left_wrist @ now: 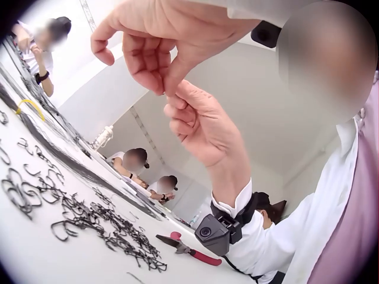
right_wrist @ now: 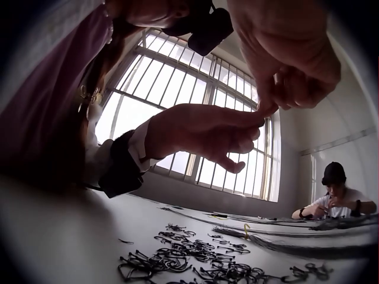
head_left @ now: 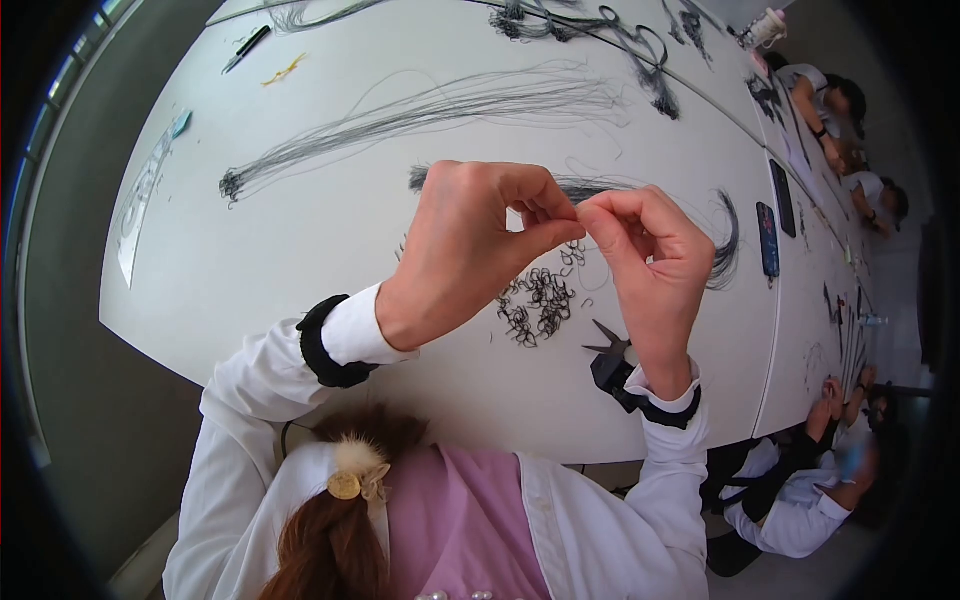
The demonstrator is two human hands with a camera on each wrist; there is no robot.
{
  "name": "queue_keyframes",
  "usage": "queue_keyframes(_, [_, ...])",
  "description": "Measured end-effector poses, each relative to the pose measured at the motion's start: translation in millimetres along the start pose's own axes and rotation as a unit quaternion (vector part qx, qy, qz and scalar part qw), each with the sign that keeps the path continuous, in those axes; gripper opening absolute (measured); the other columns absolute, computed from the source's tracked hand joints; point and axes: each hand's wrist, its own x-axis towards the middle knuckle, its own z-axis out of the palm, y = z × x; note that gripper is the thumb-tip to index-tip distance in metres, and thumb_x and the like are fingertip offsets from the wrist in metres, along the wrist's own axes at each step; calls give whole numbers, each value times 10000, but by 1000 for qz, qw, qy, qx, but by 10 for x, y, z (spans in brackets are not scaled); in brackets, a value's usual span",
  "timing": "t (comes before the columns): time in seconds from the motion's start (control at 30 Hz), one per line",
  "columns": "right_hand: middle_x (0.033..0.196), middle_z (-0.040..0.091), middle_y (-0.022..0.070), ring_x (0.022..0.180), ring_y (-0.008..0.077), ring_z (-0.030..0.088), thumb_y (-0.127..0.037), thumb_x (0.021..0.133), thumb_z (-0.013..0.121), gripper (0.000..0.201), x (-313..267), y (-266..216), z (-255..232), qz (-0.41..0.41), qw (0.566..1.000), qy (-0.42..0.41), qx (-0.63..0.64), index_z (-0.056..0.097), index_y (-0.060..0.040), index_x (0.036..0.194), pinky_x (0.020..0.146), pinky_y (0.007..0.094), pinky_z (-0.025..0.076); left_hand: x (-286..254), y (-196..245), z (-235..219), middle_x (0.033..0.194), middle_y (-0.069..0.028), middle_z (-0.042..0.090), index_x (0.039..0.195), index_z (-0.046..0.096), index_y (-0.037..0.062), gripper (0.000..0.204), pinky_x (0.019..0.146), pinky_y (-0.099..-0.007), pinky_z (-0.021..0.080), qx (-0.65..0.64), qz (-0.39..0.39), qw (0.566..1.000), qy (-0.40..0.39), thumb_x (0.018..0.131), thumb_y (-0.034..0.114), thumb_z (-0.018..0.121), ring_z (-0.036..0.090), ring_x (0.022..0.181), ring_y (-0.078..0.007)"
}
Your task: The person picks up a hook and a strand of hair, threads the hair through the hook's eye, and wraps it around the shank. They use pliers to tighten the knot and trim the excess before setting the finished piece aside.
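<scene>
White table (head_left: 270, 270): carries the bundles, packet, pliers and hooks.
Long bundle (head_left: 385, 123): grey strands stretched across the table's far half, with a dark clump at one end.
Dark bundle (right_wrist: 314, 249): shorter and denser, lying near the long bundle.
Left hand (head_left: 465, 225): raised over the table, thumb and forefinger pinching a small thing (left_wrist: 164, 94).
Right hand (head_left: 652, 250): likewise pinching at it, fingertips meeting the left hand's.
Clear packet (head_left: 150, 195): at the table's left side; contents cannot be told.
Pliers (left_wrist: 188, 249): red-handled, jaws apart, beside the hooks.
Hooks (head_left: 543, 298): black, heaped loose on the tabletop below the hands.
Small thing: between the fingertips; too tiny to identify.
</scene>
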Motion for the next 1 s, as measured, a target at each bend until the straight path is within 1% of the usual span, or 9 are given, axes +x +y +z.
queue_keyframes(0.07, [702, 605, 20, 580, 56, 525, -45, 835, 642, 39, 11, 17, 0, -7, 999, 14, 31, 655, -11, 823, 503, 192, 395, 20, -55, 10, 685, -42, 652, 755, 660, -11, 99, 624, -239, 469, -108, -46, 993, -17, 750, 63, 726, 592, 654, -97])
queue_keyframes(0.1, [718, 613, 21, 588, 57, 527, -53, 842, 637, 51, 16, 10, -10, 7, 999, 23, 46, 668, -13, 851, 512, 187, 399, 31, -77, -1, 685, -42, 652, 755, 660, -11, 99, 624, -239, 469, -108, -46, 993, -17, 750, 63, 726, 592, 654, -97])
queue_keyframes(0.17, [734, 621, 21, 596, 58, 529, -60, 849, 633, 72, 20, -25, -39, 22, 997, 33, 62, 680, -15, 879, 520, 183, 404, 51, -124, -35, 735, -37, 656, 795, 663, 2, 85, 653, -237, 472, -309, -150, 938, -55, 788, 75, 706, 587, 678, -99])
queue_keyframes(0.23, [765, 642, 43, 621, 60, 551, -73, 873, 611, 149, 15, -85, -77, 124, 977, -5, 173, 653, -2, 997, 533, 175, 413, 49, -160, -24, 762, -42, 658, 815, 664, 9, 81, 664, -237, 471, -320, -158, 933, -48, 798, 80, 700, 586, 692, -101])
queue_keyframes(0.37, [794, 658, 78, 656, 87, 602, -77, 890, 591, 278, 5, -101, -80, 143, 954, -28, 262, 557, 18, 1149, 567, 178, 454, 35, -156, -6, 820, -55, 665, 835, 665, 23, 71, 690, -247, 474, -364, -153, 918, -23, 807, 82, 692, 593, 734, -112])
queue_keyframes(0.43, [801, 666, 100, 695, 126, 646, -70, 890, 586, 404, -1, -99, -74, 179, 932, -42, 313, 445, 20, 1258, 605, 204, 503, 33, -151, -11, 825, -55, 666, 832, 664, 25, 66, 703, -253, 474, -371, -151, 916, -26, 809, 81, 691, 597, 746, -115])
queue_keyframes(0.63, [804, 668, 107, 691, 144, 659, -54, 887, 584, 424, -36, -122, -23, 214, 902, -58, 371, 409, 24, 1266, 631, 228, 536, 6, -132, -18, 832, -50, 664, 827, 665, 36, 49, 739, -273, 470, -407, -163, 897, -56, 809, 74, 689, 604, 777, -122])
queue_keyframes(0.87, [801, 667, 99, 685, 141, 659, -76, 893, 583, 416, -27, -110, -25, 230, 892, -76, 381, 394, 35, 1247, 618, 225, 537, 1, -135, -24, 820, -41, 654, 821, 668, 45, 47, 743, -274, 465, -423, -161, 889, -73, 806, 80, 695, 599, 764, -122])
queue_keyframes(1.0, [815, 663, 87, 708, 136, 657, -75, 888, 585, 371, 0, -111, -56, 259, 884, -111, 373, 445, 23, 1217, 643, 225, 537, 1, -123, -38, 805, -36, 644, 821, 659, 38, 65, 734, -269, 458, -407, -155, 898, -68, 812, 93, 692, 587, 758, -117])
